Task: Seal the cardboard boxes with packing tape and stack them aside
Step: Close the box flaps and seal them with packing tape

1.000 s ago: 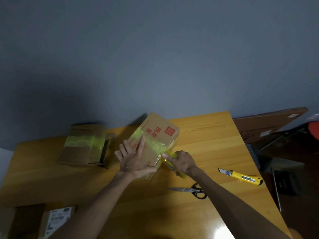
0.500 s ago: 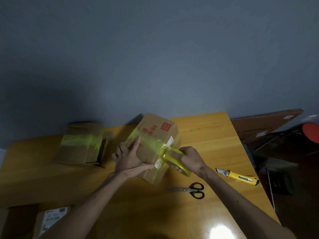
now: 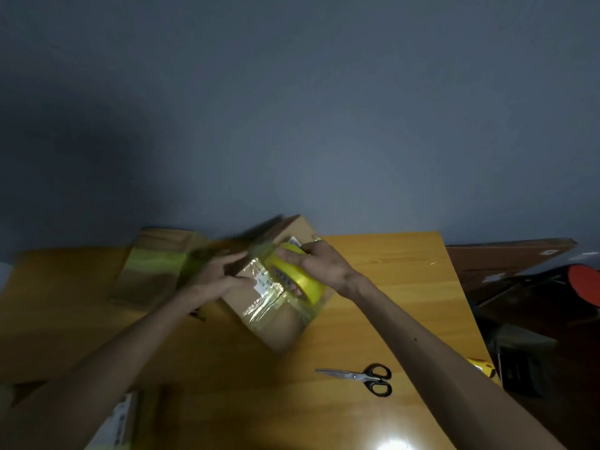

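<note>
Far left of the table (image 3: 389,271): taped cardboard box (image 3: 156,264), apparently finished. Centre: left hand (image 3: 214,277), fingers extended, steadies the tilted second box (image 3: 276,319), partly wrapped; right hand (image 3: 321,264) grasps the yellow tape roll (image 3: 305,280) against it. Cutting and stacking likely remain; scissors (image 3: 363,378) lie right.

Wooden table (image 3: 389,274): taped box (image 3: 156,271), scissors (image 3: 363,376)

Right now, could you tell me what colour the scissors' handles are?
Black, on the steel scissors lying on the wooden table; head view.
</note>
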